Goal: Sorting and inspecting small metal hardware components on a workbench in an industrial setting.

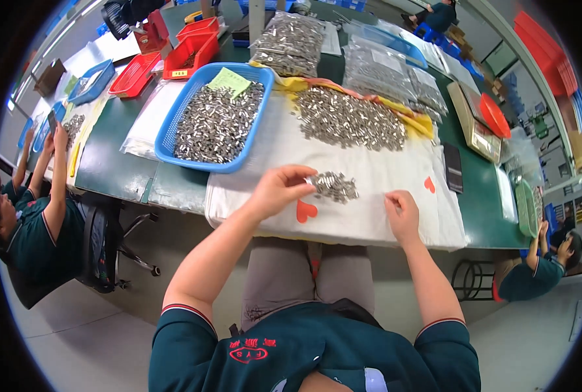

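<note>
Far left, one co-worker [39, 215] sits at the desk [121, 160], then three red trays [134, 76] and one large blue basket [196, 163] of small metal pieces, one yellow-green note [230, 83] on top. Next, left hand [281, 189] at the left edge of the small pile [336, 187] on the white cloth [232, 189]: grip part open, thumb and finger apart at the pieces, can't tell if it has hold of any. Large pile [353, 121] behind it. Right hand [403, 214] low over the cloth, right of the small pile, grip curled nearly closed; contents can't be told. Further right: one black phone-like slab [453, 168], one scale [477, 138] with one red bowl [493, 116], another co-worker [532, 274]. To handle well: light fingertips, draw pieces off the edge, keep small pile apart from large, wrists low. Counts: two hands, two piles on cloth, two heart prints [307, 211] visible; pieces too many to count.
</note>
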The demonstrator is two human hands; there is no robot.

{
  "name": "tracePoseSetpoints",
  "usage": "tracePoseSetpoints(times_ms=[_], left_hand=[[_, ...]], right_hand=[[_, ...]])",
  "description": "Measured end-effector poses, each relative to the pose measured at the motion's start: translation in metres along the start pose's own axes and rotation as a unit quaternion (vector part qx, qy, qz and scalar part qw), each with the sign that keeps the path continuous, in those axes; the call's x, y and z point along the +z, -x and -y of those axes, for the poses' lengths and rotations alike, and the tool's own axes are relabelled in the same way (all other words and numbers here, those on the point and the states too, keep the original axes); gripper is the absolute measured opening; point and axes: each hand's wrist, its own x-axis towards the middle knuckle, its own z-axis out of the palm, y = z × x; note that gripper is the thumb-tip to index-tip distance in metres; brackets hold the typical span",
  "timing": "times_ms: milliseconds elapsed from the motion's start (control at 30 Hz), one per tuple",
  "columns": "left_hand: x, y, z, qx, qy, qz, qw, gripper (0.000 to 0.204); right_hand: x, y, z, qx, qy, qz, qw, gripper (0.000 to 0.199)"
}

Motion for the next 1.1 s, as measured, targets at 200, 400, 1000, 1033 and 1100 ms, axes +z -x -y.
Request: tracePoseSetpoints(times_ms=[200,400,1000,1033,1100], left_hand=[[-0.004,-0.008,0.016,-0.041,0.067,0.06,0.995,0.028],[-0.006,-0.008,0.011,-0.012,0.064,0.082,0.994,0.025],[-0.007,-0.009,0.014,0.002,0.015,0.046,0.999,0.029],[-0.007,-0.01,0.015,-0.002,0.033,0.049,0.998,0.029],[-0.006,-0.012,0.016,-0.002,0.055,0.044,0.998,0.029]], right_hand=[[0.001,-0.002,0.003,-0.003,0.056,0.038,0.998,0.009],[0.002,-0.004,0.01,0.001,0.095,0.044,0.995,0.008],[0.002,-0.003,0.007,-0.027,0.057,0.034,0.997,0.005],[0.001,-0.002,0.005,-0.029,0.052,0.034,0.998,0.005],[0.002,-0.002,0.0,-0.028,0.05,0.029,0.998,0.004]])
